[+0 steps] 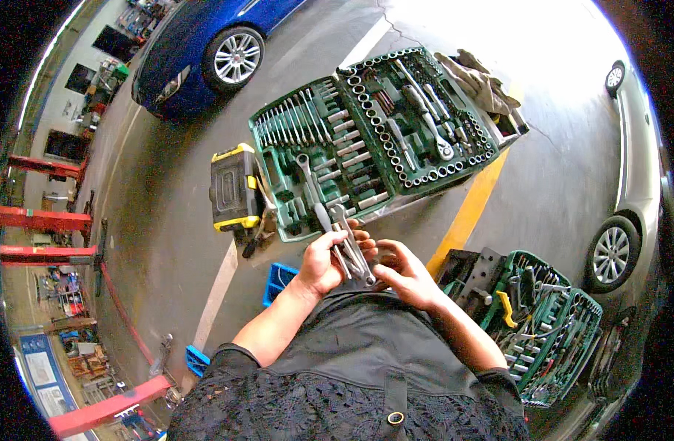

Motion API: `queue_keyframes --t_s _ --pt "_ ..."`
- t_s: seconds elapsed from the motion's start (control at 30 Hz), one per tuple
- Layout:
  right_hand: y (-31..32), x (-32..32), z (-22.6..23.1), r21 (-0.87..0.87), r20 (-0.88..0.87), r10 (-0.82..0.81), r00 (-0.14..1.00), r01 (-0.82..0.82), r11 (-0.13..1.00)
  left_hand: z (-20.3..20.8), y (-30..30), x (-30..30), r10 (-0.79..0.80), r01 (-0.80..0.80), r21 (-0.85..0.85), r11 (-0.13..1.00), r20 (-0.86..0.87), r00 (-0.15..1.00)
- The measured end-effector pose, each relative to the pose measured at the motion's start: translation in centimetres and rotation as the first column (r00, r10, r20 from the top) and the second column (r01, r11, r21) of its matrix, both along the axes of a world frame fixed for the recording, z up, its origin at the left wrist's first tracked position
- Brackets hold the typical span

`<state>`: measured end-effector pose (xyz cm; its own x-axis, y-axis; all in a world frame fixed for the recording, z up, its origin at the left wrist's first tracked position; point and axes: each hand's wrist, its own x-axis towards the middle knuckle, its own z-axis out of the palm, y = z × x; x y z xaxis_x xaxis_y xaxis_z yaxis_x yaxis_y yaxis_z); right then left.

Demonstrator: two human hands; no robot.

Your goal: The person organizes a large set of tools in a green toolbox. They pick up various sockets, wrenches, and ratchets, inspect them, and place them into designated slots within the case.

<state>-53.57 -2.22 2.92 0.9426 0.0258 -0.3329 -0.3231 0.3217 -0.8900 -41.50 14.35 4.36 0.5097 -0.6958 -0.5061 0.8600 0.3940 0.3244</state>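
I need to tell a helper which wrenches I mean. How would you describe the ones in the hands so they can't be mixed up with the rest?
Start at the big open green tool case on the concrete floor. Just below its near edge, the left hand grips a small bundle of silver wrenches, with the right hand touching them. Unlike the wrenches slotted in rows inside the case, these are loose, fanned together and held up.

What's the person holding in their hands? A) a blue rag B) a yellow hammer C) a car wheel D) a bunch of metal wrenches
D: the left hand grips several long metal wrenches, and the right hand touches their lower ends.
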Motion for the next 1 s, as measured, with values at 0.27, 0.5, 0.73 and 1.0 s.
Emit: queue_keyframes --t_s 0.27,0.5,0.73,1.0 --pt "0.4 -0.6 -0.2 0.248 -0.128 -0.077 0.989 0.107 0.963 -0.5 -2.4 -2.0 -0.073 0.073 -0.017 0.997 0.002 0.997" --pt "-1.1 -3.2 -0.4 0.085 -0.163 -0.236 0.958 0.252 0.964 -1.6 -4.9 -3.1 -0.219 0.219 0.006 0.976 -0.004 0.976" --pt "-2.0 -3.7 -0.7 0.058 -0.179 -0.232 0.956 0.246 0.968 -2.7 -5.6 -2.8 -0.254 0.256 0.078 0.964 -0.038 0.966" --pt "-4.2 -5.3 -0.8 0.388 -0.302 -0.268 0.915 0.375 0.842 -4.1 -4.9 0.7 -0.182 0.190 0.052 0.980 -0.140 0.973"
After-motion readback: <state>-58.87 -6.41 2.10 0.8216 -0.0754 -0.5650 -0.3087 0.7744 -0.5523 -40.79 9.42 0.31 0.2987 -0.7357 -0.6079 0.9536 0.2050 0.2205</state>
